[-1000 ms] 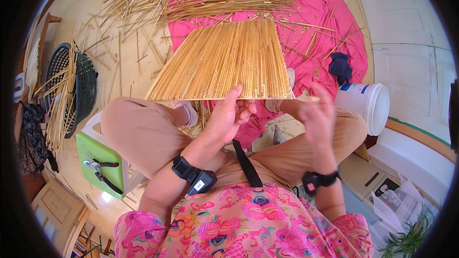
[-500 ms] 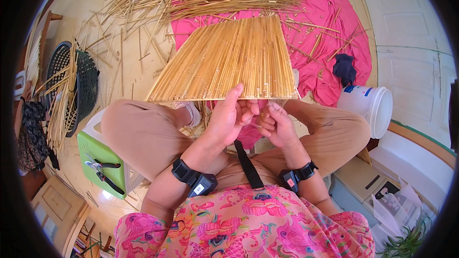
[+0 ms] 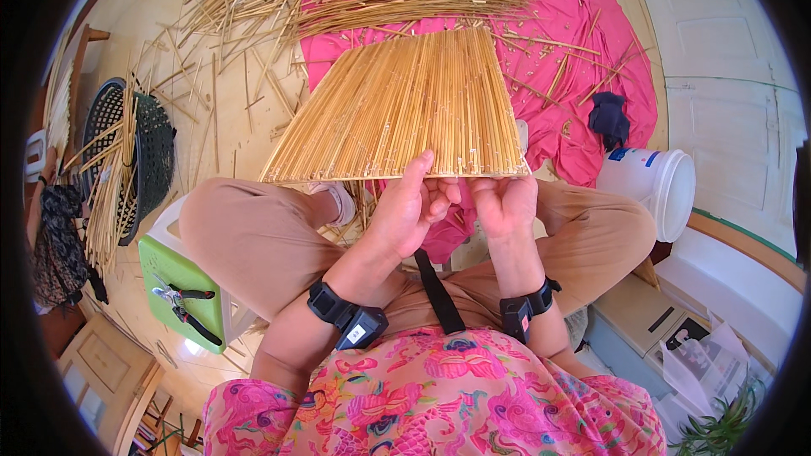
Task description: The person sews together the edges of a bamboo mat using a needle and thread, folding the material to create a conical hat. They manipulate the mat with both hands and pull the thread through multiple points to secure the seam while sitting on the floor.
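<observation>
A fan-shaped mat of straw-coloured stalks (image 3: 405, 110), laid side by side, is held out over my lap, its wider near edge facing me. My left hand (image 3: 409, 213) grips the middle of that edge, thumb on top and fingers curled below. Close to the right of it, my right hand (image 3: 508, 207) reaches under the near edge by the right corner. The mat hides most of the right hand's fingers, so their grip cannot be made out. Each wrist wears a black strapped device.
Beyond the mat, stalks (image 3: 414, 7) lie bundled and scattered on a pink cloth (image 3: 621, 76) and the floor. To the left are a dark basket (image 3: 155, 152) with stalks and a green-topped stool (image 3: 182, 270) bearing pliers (image 3: 183, 302). A white bucket (image 3: 646, 181) stands right.
My right hand has moved slightly right from beside the left fingers and turned, its fingers slipping beneath the mat's near edge. My left hand keeps its grip.
</observation>
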Action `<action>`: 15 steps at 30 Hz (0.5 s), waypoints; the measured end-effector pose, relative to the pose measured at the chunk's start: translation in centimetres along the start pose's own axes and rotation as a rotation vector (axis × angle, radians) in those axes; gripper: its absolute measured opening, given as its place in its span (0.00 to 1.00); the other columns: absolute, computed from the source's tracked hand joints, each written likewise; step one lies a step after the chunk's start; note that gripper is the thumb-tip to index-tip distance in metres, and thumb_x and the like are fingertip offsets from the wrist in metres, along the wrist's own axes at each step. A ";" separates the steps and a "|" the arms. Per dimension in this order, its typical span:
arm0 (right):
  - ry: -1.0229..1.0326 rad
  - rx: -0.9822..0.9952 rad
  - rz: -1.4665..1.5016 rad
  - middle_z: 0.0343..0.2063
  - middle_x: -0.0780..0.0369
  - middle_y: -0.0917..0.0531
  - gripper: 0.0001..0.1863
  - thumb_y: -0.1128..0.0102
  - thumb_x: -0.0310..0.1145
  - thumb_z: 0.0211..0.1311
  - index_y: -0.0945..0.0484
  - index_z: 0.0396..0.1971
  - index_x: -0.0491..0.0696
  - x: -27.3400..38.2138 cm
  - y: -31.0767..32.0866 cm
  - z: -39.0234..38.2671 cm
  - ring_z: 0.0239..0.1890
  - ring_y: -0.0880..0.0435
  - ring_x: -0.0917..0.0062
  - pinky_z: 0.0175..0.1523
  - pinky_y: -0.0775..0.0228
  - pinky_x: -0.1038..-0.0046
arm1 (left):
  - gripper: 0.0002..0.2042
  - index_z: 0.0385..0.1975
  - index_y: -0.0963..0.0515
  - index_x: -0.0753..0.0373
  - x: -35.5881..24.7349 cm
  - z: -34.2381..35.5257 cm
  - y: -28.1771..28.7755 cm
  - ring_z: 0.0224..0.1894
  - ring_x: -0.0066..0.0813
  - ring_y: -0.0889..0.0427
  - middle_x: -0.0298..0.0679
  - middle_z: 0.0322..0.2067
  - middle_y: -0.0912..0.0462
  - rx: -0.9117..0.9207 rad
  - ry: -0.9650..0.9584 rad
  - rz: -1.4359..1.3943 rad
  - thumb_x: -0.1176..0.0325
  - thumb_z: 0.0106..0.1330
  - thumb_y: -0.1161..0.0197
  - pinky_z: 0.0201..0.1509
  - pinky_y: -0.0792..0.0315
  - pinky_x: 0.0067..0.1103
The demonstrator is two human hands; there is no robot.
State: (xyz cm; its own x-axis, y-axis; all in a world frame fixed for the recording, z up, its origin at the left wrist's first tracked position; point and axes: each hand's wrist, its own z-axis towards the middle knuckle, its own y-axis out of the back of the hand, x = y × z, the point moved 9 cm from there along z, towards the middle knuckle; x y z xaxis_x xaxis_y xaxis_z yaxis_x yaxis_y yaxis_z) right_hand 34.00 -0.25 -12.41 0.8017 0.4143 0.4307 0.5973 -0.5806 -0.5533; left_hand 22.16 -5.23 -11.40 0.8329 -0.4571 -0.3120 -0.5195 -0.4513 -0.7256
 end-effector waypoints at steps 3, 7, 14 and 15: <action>-0.104 0.233 0.214 0.25 0.65 0.24 0.11 0.58 0.32 0.68 0.27 0.33 0.45 -0.3 0.8 1.1 0.28 0.26 0.78 0.46 0.31 0.72 | 0.18 0.32 0.28 0.64 0.4 0.1 0.0 0.17 0.17 0.37 0.39 0.22 0.24 0.008 0.008 -0.007 0.53 0.72 0.53 0.20 0.42 0.13; -0.150 0.070 0.379 0.13 0.71 0.38 0.12 0.58 0.31 0.68 0.32 0.23 0.49 -0.2 0.0 0.2 0.14 0.41 0.84 0.28 0.39 0.80 | 0.18 0.34 0.28 0.65 0.3 0.3 -0.1 0.17 0.17 0.38 0.41 0.23 0.23 0.010 -0.004 -0.029 0.54 0.72 0.53 0.20 0.42 0.13; -0.135 0.095 0.080 0.14 0.70 0.33 0.12 0.57 0.34 0.68 0.29 0.25 0.50 -0.5 -0.6 1.2 0.14 0.39 0.83 0.19 0.46 0.80 | 0.17 0.37 0.29 0.66 0.5 0.2 -0.2 0.17 0.15 0.38 0.42 0.23 0.23 0.040 -0.007 -0.079 0.55 0.73 0.54 0.20 0.43 0.12; -0.135 0.112 0.059 0.14 0.70 0.33 0.12 0.57 0.34 0.68 0.29 0.25 0.50 -0.6 -0.3 1.4 0.14 0.39 0.83 0.19 0.46 0.80 | 0.17 0.37 0.29 0.66 0.5 0.3 -0.1 0.17 0.15 0.38 0.42 0.23 0.23 0.041 -0.012 -0.087 0.56 0.73 0.54 0.20 0.43 0.12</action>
State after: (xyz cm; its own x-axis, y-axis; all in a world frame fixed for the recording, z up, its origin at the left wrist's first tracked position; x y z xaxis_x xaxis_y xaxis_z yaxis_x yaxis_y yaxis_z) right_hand 33.38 0.65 -13.44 0.8267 0.4764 0.2994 0.5414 -0.5287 -0.6538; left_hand 22.69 -5.15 -11.62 0.8767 -0.4084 -0.2542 -0.4374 -0.4569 -0.7745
